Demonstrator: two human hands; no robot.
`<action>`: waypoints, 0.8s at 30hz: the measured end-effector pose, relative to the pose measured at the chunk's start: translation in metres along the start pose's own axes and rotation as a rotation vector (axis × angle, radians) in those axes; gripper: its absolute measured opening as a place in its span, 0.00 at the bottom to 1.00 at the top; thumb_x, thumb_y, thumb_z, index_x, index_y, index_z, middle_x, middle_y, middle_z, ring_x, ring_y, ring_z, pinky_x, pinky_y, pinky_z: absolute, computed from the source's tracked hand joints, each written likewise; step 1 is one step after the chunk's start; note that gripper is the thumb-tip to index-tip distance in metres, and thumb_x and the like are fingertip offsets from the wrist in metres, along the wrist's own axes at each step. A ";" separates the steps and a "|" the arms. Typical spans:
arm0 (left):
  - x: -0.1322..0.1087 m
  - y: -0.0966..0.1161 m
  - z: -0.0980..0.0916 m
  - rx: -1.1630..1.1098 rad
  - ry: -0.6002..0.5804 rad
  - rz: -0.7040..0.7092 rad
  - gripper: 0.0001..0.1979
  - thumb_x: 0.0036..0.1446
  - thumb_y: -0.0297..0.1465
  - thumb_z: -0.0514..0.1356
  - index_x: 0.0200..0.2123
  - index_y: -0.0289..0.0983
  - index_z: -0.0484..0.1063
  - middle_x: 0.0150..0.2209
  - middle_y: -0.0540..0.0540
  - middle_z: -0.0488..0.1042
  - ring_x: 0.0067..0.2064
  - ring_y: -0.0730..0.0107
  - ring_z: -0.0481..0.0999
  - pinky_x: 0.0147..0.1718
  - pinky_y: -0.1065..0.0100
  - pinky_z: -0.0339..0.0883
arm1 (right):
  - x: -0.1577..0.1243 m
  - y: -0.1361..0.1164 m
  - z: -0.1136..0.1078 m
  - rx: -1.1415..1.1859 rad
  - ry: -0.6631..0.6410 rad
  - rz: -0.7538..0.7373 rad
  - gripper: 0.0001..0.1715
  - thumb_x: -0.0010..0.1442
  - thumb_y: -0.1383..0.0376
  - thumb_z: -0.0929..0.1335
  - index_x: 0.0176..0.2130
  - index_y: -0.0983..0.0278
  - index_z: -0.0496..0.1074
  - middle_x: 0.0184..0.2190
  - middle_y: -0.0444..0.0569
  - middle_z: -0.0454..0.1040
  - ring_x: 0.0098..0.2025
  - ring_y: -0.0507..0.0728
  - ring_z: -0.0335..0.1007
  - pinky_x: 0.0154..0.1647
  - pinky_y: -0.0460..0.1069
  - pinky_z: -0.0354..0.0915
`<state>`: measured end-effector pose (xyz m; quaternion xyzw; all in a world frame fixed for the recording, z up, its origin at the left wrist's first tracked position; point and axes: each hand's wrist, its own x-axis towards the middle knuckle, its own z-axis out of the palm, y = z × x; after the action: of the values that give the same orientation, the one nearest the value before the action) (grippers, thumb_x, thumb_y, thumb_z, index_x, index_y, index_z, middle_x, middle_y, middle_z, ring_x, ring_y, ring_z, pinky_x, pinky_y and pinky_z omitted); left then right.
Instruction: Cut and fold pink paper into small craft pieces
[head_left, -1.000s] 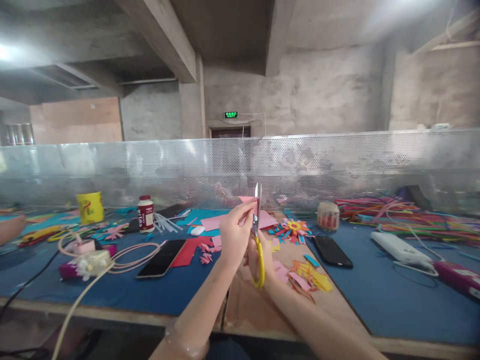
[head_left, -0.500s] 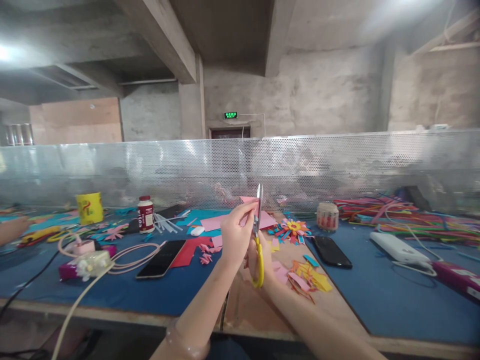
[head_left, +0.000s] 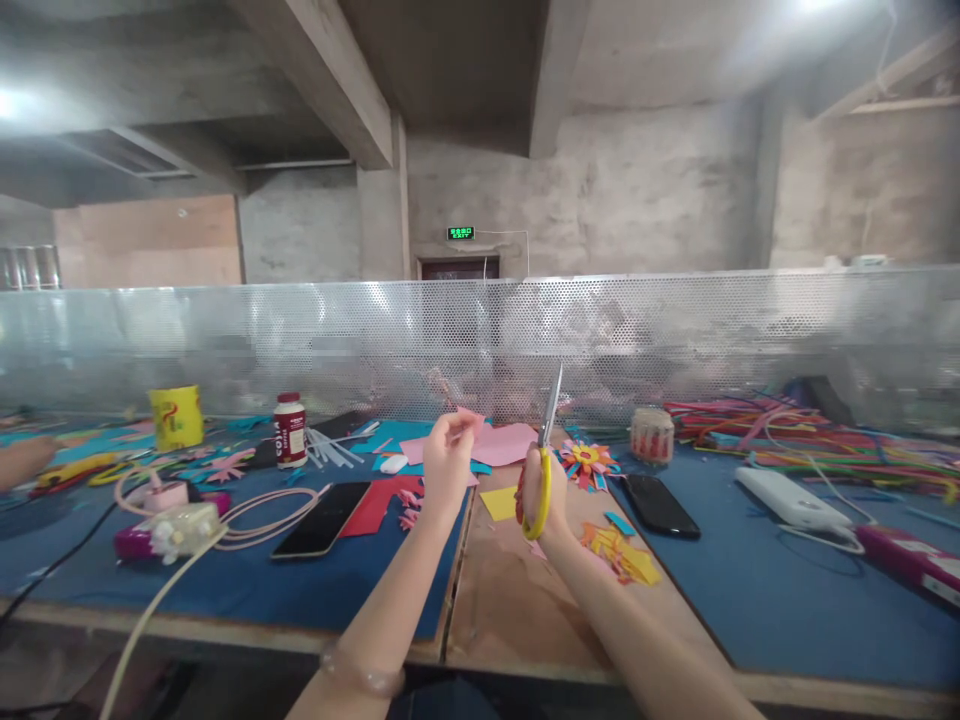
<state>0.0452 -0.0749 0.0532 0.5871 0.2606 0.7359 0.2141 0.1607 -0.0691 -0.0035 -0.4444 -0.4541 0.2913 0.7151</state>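
Note:
My left hand [head_left: 448, 462] is raised over the table, its fingers pinched on a small piece of pink paper [head_left: 472, 420]. My right hand [head_left: 541, 490] grips scissors [head_left: 551, 410] by their yellow handles. The blades point upward, look closed together and are apart from the paper. Behind the hands lies a larger pink sheet [head_left: 511, 443] on blue paper [head_left: 382, 440]. Between my hands a yellow paper square [head_left: 496, 503] rests on the brown board [head_left: 517, 610]. A layered paper flower [head_left: 589, 458] lies right of the scissors, with yellow and orange scraps [head_left: 634, 562] nearer me.
Left are a black phone [head_left: 322, 520], red paper [head_left: 373, 507], a brown-capped bottle [head_left: 290, 432], a yellow cup [head_left: 177, 417] and cables. At right sit another phone [head_left: 661, 505], a glass jar [head_left: 652, 436], a white power bank [head_left: 791, 498] and colourful strips [head_left: 757, 435]. Another person's hand [head_left: 26, 460] is far left.
My hands have moved apart: the left to the left with the pink piece, the right to the right with the scissors. The yellow square now shows more fully between them.

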 end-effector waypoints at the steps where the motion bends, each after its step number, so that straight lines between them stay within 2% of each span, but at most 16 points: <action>1: 0.000 -0.005 -0.002 -0.009 0.003 -0.035 0.06 0.50 0.28 0.57 0.32 0.34 0.71 0.34 0.45 0.75 0.37 0.69 0.75 0.38 0.66 0.69 | 0.005 -0.002 -0.004 -0.124 0.040 -0.014 0.15 0.56 0.53 0.58 0.28 0.61 0.60 0.14 0.38 0.58 0.14 0.50 0.57 0.13 0.44 0.54; 5: -0.002 -0.023 -0.006 0.000 0.013 -0.097 0.07 0.49 0.30 0.58 0.33 0.34 0.70 0.35 0.44 0.75 0.38 0.68 0.75 0.40 0.64 0.69 | 0.021 -0.006 -0.018 -0.722 0.045 -0.121 0.11 0.55 0.59 0.62 0.29 0.64 0.63 0.26 0.51 0.70 0.30 0.57 0.70 0.26 0.47 0.61; 8: -0.006 -0.027 -0.006 0.008 -0.023 -0.088 0.08 0.49 0.29 0.59 0.35 0.34 0.69 0.38 0.42 0.74 0.41 0.66 0.75 0.42 0.62 0.69 | 0.024 0.004 -0.023 -1.067 -0.062 -0.193 0.09 0.52 0.66 0.64 0.36 0.68 0.66 0.39 0.61 0.71 0.39 0.60 0.71 0.33 0.48 0.62; 11: -0.011 -0.025 -0.005 0.004 -0.055 -0.041 0.11 0.50 0.26 0.57 0.39 0.34 0.67 0.41 0.41 0.73 0.44 0.67 0.74 0.45 0.61 0.68 | 0.024 0.019 -0.024 -1.280 -0.194 -0.193 0.15 0.49 0.72 0.66 0.40 0.72 0.67 0.41 0.63 0.71 0.44 0.62 0.70 0.36 0.48 0.62; 15: -0.020 -0.019 -0.001 -0.019 -0.079 -0.025 0.12 0.51 0.25 0.57 0.41 0.35 0.66 0.42 0.40 0.73 0.45 0.67 0.74 0.47 0.61 0.67 | 0.026 0.029 -0.027 -1.342 -0.272 -0.114 0.12 0.51 0.69 0.65 0.37 0.72 0.72 0.36 0.62 0.74 0.40 0.62 0.72 0.33 0.48 0.62; 19: -0.030 -0.016 0.000 0.000 -0.114 0.033 0.11 0.53 0.26 0.55 0.42 0.35 0.66 0.44 0.40 0.73 0.45 0.66 0.74 0.47 0.61 0.67 | 0.027 0.032 -0.029 -1.355 -0.286 -0.133 0.12 0.51 0.68 0.65 0.34 0.72 0.74 0.35 0.62 0.74 0.42 0.64 0.70 0.36 0.50 0.61; 22: -0.035 -0.017 -0.001 0.038 -0.137 0.101 0.11 0.55 0.26 0.55 0.43 0.37 0.66 0.44 0.40 0.72 0.46 0.66 0.74 0.47 0.62 0.68 | 0.024 0.033 -0.028 -1.355 -0.268 -0.189 0.12 0.51 0.66 0.65 0.33 0.72 0.74 0.36 0.64 0.73 0.43 0.66 0.68 0.39 0.53 0.60; 24: -0.037 -0.018 -0.002 0.064 -0.147 0.123 0.11 0.55 0.26 0.55 0.43 0.37 0.66 0.44 0.41 0.72 0.46 0.66 0.74 0.46 0.62 0.69 | 0.023 0.029 -0.026 -1.295 -0.178 -0.303 0.11 0.53 0.67 0.63 0.32 0.71 0.73 0.36 0.63 0.72 0.43 0.65 0.67 0.40 0.54 0.60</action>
<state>0.0517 -0.0838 0.0136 0.6611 0.2310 0.6938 0.1680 0.1930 -0.0474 -0.0253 -0.6894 -0.6518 -0.1079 0.2970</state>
